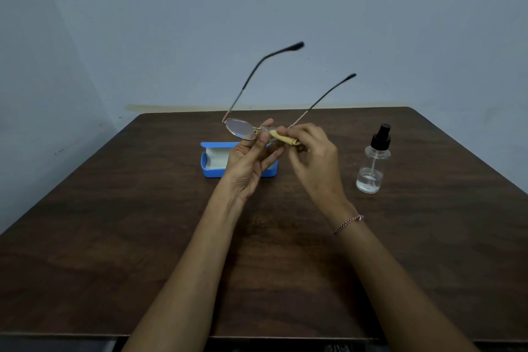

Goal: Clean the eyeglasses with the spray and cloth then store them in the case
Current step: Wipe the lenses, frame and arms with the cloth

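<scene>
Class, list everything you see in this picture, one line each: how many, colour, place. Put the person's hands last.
table: one, dark brown, under everything
wall: one, grey-blue, behind the table
case: one, blue with pale lining, open on the table
spray bottle: one, clear with black top, upright on the table's right side
eyeglasses: one, gold frame with dark arm tips, held above the case
cloth: one, yellow, against a lens
bracelet: one, pink and white, right wrist
left hand: one, holds the eyeglasses by the bridge
right hand: one, pinches the cloth
</scene>
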Tool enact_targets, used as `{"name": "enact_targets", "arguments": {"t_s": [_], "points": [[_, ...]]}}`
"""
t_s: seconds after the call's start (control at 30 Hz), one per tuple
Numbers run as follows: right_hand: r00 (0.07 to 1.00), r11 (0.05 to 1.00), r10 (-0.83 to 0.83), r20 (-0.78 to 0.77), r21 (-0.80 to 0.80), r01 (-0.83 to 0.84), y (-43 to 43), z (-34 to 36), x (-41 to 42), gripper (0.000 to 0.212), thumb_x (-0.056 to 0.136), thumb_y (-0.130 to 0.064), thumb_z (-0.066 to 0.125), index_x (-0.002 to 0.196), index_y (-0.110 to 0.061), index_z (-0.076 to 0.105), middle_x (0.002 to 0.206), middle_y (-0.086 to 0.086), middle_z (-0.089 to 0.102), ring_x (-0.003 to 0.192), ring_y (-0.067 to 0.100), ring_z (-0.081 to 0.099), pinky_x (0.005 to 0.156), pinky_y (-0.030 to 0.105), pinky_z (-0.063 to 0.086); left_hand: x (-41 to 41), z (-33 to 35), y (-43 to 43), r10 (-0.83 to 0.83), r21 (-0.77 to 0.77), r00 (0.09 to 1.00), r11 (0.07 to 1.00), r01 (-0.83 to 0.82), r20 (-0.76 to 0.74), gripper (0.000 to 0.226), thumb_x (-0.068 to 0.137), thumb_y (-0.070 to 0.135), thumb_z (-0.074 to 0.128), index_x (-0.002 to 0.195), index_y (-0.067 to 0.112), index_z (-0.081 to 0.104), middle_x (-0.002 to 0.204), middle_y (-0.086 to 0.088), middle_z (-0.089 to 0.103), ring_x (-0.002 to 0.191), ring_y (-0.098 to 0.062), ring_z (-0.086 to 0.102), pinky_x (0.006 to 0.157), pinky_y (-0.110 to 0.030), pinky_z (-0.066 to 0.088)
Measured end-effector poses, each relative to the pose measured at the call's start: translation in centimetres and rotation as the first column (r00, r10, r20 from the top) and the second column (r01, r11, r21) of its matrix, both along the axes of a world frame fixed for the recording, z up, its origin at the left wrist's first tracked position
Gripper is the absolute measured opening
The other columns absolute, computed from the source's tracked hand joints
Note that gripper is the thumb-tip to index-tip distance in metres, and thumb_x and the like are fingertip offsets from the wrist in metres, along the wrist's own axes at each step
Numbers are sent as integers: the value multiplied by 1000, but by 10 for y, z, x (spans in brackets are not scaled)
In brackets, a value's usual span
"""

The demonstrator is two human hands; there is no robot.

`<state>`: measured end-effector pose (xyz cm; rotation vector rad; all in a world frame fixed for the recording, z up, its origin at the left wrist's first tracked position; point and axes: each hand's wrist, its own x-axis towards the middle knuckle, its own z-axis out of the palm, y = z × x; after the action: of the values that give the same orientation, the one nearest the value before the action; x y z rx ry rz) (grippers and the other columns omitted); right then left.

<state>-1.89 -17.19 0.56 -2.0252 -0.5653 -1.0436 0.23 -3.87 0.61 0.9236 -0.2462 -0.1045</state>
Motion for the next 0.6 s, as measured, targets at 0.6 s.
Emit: {"name": "enact_targets", "arguments": {"t_s": [0.6], "points": [[995, 995, 102, 2, 9, -102, 2, 5, -2, 35, 78, 11, 61, 109, -4, 68, 102, 9, 63, 97, 17, 60, 84, 15, 48, 2, -3, -1, 20, 56, 995, 998, -25, 97, 37, 60, 27, 71, 96, 21, 70, 88, 2, 73, 87, -11, 69, 70, -22, 56]]}}
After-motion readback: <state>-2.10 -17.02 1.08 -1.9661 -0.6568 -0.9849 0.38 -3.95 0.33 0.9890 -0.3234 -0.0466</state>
